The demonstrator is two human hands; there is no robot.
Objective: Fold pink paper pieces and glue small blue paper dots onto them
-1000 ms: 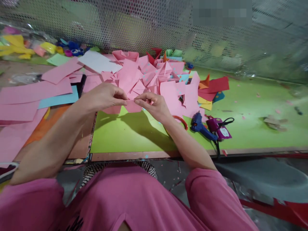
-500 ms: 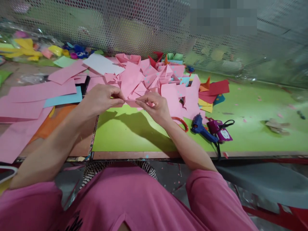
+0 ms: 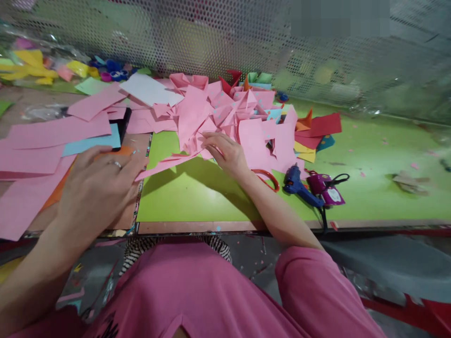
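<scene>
A long pink paper strip (image 3: 169, 163) slants over the green mat, between both hands. My right hand (image 3: 227, 152) pinches its upper end beside the heap of folded pink paper (image 3: 193, 112). My left hand (image 3: 100, 183), with a ring on one finger, is at the strip's lower left end, back of the hand up. Its fingertips are partly hidden, so its hold on the strip is unclear. Flat pink sheets (image 3: 31, 159) and a light blue strip (image 3: 91, 142) lie beyond my left hand.
Orange-handled scissors (image 3: 267, 179), a blue glue gun (image 3: 299, 187) and a purple item (image 3: 326, 190) lie right of my right arm. Red and yellow papers (image 3: 326, 126) are farther back. A perforated metal panel (image 3: 211, 37) stands behind the table.
My left hand has moved left and nearer to me, its pinch no longer showing. The pink strip now stretches out leftward. My right hand stays pinched nearly in place.
</scene>
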